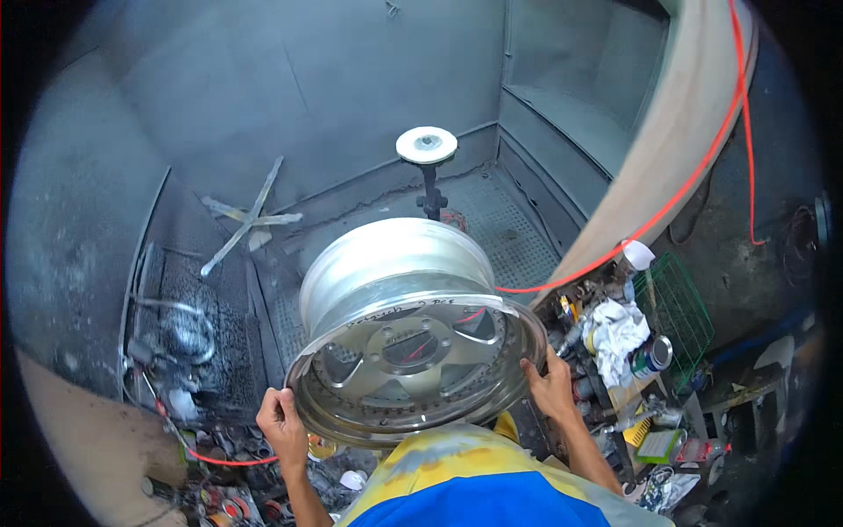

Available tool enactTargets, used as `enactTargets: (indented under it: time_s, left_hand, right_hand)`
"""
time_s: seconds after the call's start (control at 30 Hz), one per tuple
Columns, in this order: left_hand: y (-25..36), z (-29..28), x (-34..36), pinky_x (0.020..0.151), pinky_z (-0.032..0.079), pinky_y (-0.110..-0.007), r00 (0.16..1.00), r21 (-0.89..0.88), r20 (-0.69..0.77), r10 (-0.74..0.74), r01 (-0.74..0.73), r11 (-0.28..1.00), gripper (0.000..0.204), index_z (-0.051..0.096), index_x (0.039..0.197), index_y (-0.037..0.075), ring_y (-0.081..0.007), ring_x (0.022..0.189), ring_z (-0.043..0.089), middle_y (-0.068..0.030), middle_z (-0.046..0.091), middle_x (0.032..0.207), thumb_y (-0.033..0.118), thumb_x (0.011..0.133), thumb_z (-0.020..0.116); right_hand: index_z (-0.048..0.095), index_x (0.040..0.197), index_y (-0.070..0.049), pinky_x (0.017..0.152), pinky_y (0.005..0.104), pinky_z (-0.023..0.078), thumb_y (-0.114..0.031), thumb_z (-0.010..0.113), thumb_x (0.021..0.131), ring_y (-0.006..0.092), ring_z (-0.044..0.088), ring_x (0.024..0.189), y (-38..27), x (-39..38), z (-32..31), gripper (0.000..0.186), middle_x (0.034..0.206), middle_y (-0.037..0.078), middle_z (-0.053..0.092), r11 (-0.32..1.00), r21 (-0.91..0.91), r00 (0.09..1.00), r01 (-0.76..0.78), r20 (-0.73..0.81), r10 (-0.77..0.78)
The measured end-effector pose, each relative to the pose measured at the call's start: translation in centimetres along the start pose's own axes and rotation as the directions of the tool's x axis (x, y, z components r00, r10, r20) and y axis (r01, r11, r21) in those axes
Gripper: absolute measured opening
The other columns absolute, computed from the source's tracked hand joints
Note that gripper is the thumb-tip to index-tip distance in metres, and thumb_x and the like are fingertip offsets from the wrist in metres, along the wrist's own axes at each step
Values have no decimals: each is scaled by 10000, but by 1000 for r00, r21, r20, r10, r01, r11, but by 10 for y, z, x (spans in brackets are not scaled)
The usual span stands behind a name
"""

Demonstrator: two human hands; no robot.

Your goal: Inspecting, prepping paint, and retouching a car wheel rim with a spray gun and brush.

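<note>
A silver wheel rim [408,378] with a spoked face and dark handwriting near its upper edge is held up in front of my body, tilted so its face turns toward me. My left hand [283,423] grips the lip at the lower left, thumb and fingers closed on it. On the opposite side my right hand [551,386] is closed around the lip, its thumb on the face side. Most fingertips are hidden behind the metal. Beyond the rim stands a post with a round white-topped disc [427,145].
A grey booth wall [307,88] rises behind. On the left are a cross-shaped stand [250,216] and a dark textured panel [211,325]. Red hose [650,230] runs along the right. Crumpled white cloth [615,338], a green wire basket [680,316] and several cans crowd the right side.
</note>
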State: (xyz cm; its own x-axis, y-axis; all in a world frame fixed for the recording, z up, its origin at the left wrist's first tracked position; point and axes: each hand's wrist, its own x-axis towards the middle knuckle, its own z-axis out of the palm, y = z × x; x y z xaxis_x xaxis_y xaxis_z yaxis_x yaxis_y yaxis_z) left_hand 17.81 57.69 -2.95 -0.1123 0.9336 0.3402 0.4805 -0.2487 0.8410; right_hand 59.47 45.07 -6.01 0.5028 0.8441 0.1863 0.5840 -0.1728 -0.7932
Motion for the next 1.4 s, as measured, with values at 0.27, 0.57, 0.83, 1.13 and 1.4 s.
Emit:
enactTargets:
  time_s: [0.27,0.57,0.83,1.13,1.4]
  left_hand:
    - [30,121,153,523,276,-309,988,28,157,-4,-1,1000,345,446,728,-1,-100,596,322,-15,346,653,117,957,675]
    - [14,268,352,522,323,-316,948,-56,201,248,-242,969,319,502,718,-31,-138,569,382,-60,411,645,101,905,724]
    - [-39,441,567,521,326,-378,922,-104,183,341,-327,939,405,551,691,-24,-204,528,381,-113,446,576,269,891,746]
    - [-52,541,679,593,441,-412,870,51,459,180,-228,972,417,664,766,-34,-289,570,553,-186,600,627,359,873,749]
    - [-57,564,679,564,416,-356,847,24,532,19,-38,999,393,660,767,-22,-135,564,507,-65,576,583,335,922,714]
  right_hand:
    - [591,1272,38,888,381,519,-106,674,930,341,703,1045,18,158,20,380,1116,229,707,997,57,997,-58,-41,60]
    - [647,1055,10,710,346,506,-119,729,880,214,634,733,54,295,80,233,844,162,694,995,15,940,-100,-325,100]
    - [615,882,28,579,386,442,-149,740,833,210,539,581,52,472,111,223,667,138,607,961,-88,933,-264,-277,231]
    - [629,864,34,633,398,461,-229,704,877,239,611,639,28,587,112,274,699,168,637,931,-169,914,-324,-310,262]
    - [649,945,30,665,348,476,-197,661,938,179,618,680,67,615,126,227,770,131,681,950,42,889,-308,-344,304]
